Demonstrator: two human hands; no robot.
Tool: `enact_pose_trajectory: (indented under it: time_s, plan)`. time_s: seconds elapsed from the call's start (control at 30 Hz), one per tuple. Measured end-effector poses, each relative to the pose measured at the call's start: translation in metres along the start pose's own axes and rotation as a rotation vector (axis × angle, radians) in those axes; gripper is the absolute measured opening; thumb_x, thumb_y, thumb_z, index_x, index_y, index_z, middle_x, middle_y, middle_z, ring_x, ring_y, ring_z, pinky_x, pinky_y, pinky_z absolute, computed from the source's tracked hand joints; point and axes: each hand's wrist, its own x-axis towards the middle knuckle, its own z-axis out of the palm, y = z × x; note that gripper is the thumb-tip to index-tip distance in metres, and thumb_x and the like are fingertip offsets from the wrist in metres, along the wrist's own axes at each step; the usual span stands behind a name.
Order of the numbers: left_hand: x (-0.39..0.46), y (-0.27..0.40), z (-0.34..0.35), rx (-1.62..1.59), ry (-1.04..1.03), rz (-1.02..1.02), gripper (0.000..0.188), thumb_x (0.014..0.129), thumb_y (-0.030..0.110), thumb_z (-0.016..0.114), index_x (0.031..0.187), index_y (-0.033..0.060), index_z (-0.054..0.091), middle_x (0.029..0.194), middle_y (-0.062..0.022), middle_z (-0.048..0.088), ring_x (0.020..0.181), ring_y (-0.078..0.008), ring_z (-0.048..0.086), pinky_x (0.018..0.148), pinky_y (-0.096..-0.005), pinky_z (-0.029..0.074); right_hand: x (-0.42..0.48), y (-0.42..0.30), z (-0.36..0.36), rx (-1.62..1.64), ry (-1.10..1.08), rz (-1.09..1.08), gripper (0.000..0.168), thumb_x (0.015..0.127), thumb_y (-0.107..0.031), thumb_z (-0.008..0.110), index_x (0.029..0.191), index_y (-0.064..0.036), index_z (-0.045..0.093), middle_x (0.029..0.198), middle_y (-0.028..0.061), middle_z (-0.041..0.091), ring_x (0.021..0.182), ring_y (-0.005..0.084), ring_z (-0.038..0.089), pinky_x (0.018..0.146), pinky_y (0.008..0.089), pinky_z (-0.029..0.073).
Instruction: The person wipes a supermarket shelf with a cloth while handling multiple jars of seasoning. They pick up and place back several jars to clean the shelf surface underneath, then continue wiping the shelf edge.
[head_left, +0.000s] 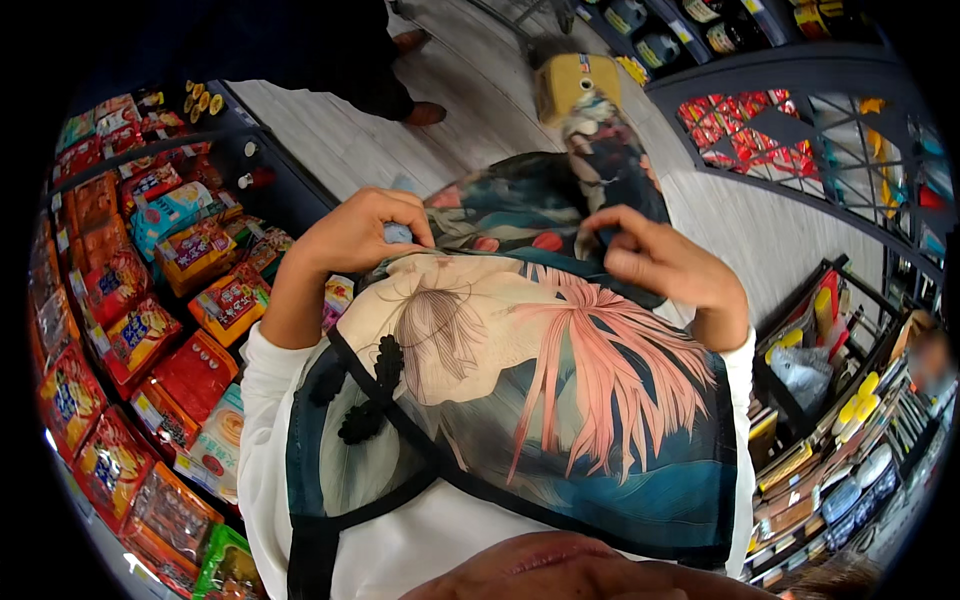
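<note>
Near the waist, my left hand (375, 229) pinches the edge of the patterned garment (525, 337) worn over a white top, and a small pale blue item (397, 232) shows beneath its fingers. Across from it, my right hand (660, 259) is at the garment's other side, its fingers bent and slightly blurred. Whether its fingertips hold cloth, I cannot tell. Beyond both hands the dark floral fabric (510, 202) spreads over the lap and legs. A yellow box-like thing (581, 82) lies on the floor beyond it.
Packaged foods (199, 251) fill the shelf on one side. Another person's brown shoe (425, 114) is on the wood-look floor (480, 97). Opposite stand a lattice-fronted display (795, 135), a black-framed bin (832, 360) holding goods, and bottles (660, 49) on a shelf.
</note>
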Motion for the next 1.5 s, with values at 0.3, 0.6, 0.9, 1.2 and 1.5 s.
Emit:
enact_pose_trajectory:
  time_s: [0.3,0.6,0.9,1.2,1.5]
  plan:
    - [0.031,0.046,-0.022,0.147,0.351,0.167,0.011,0.080,0.006,0.076,0.084,0.0011,0.067,0.078,-0.0067,0.066,0.074,-0.0236,0.063,0.068,-0.0342,0.048,0.008,0.034,-0.037,-0.025,-0.131,-0.116,0.056,0.100,-0.044,0.061,0.133,0.001,0.062,0.095,0.0137,0.072,0.087,0.0220,0.065,0.079,0.0321,0.051]
    - [0.016,0.165,-0.052,0.110,-0.444,0.715,0.009,0.089,0.011,0.070,0.079,0.0114,0.069,0.079,-0.0026,0.063,0.061,-0.0182,0.057,0.049,-0.0290,0.041,0.038,0.033,-0.067,-0.594,0.469,-0.476,0.069,0.098,-0.060,0.056,0.143,-0.007,0.052,0.101,0.0124,0.071,0.084,0.0331,0.069,0.080,0.0399,0.054]
    - [0.054,0.169,-0.063,0.174,-0.251,0.226,0.024,0.093,0.030,0.072,0.097,0.0062,0.069,0.080,-0.0080,0.067,0.068,-0.0260,0.066,0.059,-0.0364,0.049,-0.061,0.002,-0.067,-0.206,-0.146,-0.314,0.054,0.106,-0.044,0.042,0.150,-0.011,0.046,0.120,0.0259,0.064,0.105,0.0436,0.062,0.090,0.0463,0.050]
    - [0.218,0.181,-0.008,0.737,0.092,0.317,0.031,0.102,0.036,0.057,0.111,0.0098,0.069,0.100,-0.0129,0.071,0.094,-0.0343,0.067,0.077,-0.0411,0.053,0.049,-0.005,-0.019,-0.467,0.151,-0.951,0.032,0.081,-0.024,0.062,0.099,0.001,0.070,0.092,0.0257,0.069,0.082,0.0426,0.066,0.082,0.0488,0.051]
    - [0.132,0.061,-0.015,0.386,-0.533,-0.284,0.042,0.106,0.037,0.044,0.133,0.0098,0.060,0.112,-0.0250,0.070,0.101,-0.0454,0.065,0.089,-0.0471,0.051,0.056,-0.005,-0.037,-0.265,-0.192,-0.732,0.041,0.101,-0.023,0.055,0.134,0.002,0.059,0.139,0.0190,0.058,0.124,0.0349,0.058,0.104,0.0407,0.046]
